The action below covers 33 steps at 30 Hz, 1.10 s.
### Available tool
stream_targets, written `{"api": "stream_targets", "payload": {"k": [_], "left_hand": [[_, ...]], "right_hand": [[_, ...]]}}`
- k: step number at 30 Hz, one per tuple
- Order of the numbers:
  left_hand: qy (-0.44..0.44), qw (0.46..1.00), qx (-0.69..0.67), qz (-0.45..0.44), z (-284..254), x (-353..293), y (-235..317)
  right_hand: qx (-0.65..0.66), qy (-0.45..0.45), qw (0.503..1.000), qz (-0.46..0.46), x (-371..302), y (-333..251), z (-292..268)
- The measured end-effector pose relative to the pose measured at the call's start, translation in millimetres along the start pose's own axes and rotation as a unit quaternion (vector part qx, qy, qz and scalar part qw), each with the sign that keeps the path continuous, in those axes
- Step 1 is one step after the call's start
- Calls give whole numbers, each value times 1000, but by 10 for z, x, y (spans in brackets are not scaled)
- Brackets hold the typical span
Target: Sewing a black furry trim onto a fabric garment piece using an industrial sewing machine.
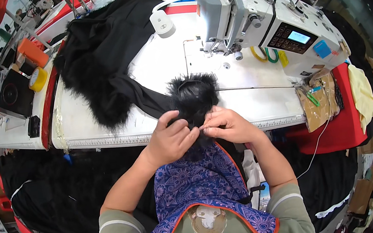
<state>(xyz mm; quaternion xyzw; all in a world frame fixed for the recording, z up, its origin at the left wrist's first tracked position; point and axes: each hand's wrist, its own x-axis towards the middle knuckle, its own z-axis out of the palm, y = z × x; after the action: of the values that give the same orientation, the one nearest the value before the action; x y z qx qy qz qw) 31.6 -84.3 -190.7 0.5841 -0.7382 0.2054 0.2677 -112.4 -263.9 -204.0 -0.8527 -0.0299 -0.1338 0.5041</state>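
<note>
Both hands meet at the near edge of the sewing table, at a black furry trim (195,92) joined to a black fabric garment (111,29). My left hand (173,139) is closed, pinching the trim's near end with thumb and fingers. From the other side, my right hand (227,125) pinches the same end, its fingertips almost touching the left ones. A strip of black cloth runs from the trim back to the garment, which lies heaped across the table's left side with a thick fur edge. Fingers and fur hide the exact spot being gripped.
A sewing machine (249,18) with a lit control panel stands beyond my hands. A white box on a cable (163,24) sits left of it. Green snips (312,99) lie on cardboard at right, above red cloth (338,120). Yellow tape (38,79) is on the left table.
</note>
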Motion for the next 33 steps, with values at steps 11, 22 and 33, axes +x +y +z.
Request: {"api": "stream_targets", "payload": {"k": [11,22,33], "left_hand": [[91,988,-106,-62,72,-94,-54],[49,922,-144,-355,224,-167,-335],[-84,852,-229,-462,583,429,-753]], "right_hand": [[19,-75,997,4,-52,-21,-74],[43,174,984,5,-185,40,3],[-143,68,978,-132,-63,-157,181]]}}
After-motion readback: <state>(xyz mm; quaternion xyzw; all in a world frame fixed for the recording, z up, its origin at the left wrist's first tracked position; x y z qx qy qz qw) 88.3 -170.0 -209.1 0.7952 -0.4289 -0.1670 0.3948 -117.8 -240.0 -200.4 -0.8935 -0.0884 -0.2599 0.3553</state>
